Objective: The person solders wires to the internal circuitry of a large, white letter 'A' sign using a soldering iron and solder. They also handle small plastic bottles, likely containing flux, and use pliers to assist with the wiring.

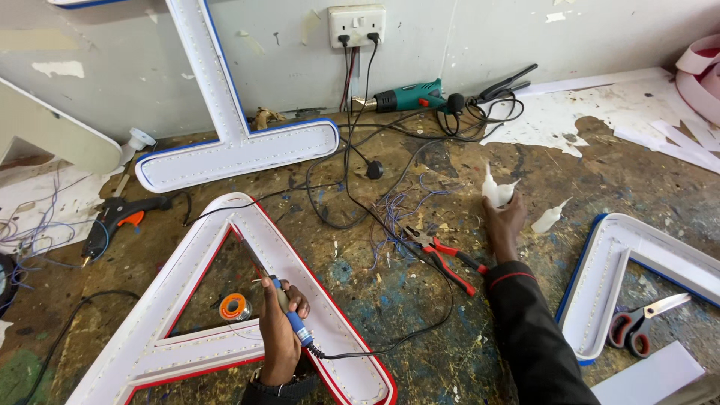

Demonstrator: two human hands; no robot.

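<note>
A slim soldering iron with a blue grip and a black cord (289, 311) is held in the left hand (279, 330), the fingers closed around the handle and the metal tip pointed up and to the left. The tip is laid against the inner edge of a large white channel letter with red sides, shaped like a capital A (225, 315), which lies flat on the paint-stained wooden workbench (420, 352). Rows of small light points can be seen along the letter's white face. Inside the letter's triangular opening, just left of the hand, a small orange-rimmed spool of solder wire (235, 307) is set on the bench.

The right hand (504, 214) is stretched forward, well apart from the left, and is closed on a small white squeeze bottle with a pointed nozzle (496, 191). A second white nozzle bottle (547, 217) lies just to its right. Red-handled pliers (442, 255) rest near the right sleeve, among loose thin wires.

Further out, a white blue-edged letter (232, 142) leans toward the wall, a black and orange glue gun (112, 221) lies at the left, a green heat gun (401, 96) sits below the wall socket (357, 24), and grey-handled scissors (641, 322) lie beside another blue-edged letter (622, 262) at the right.
</note>
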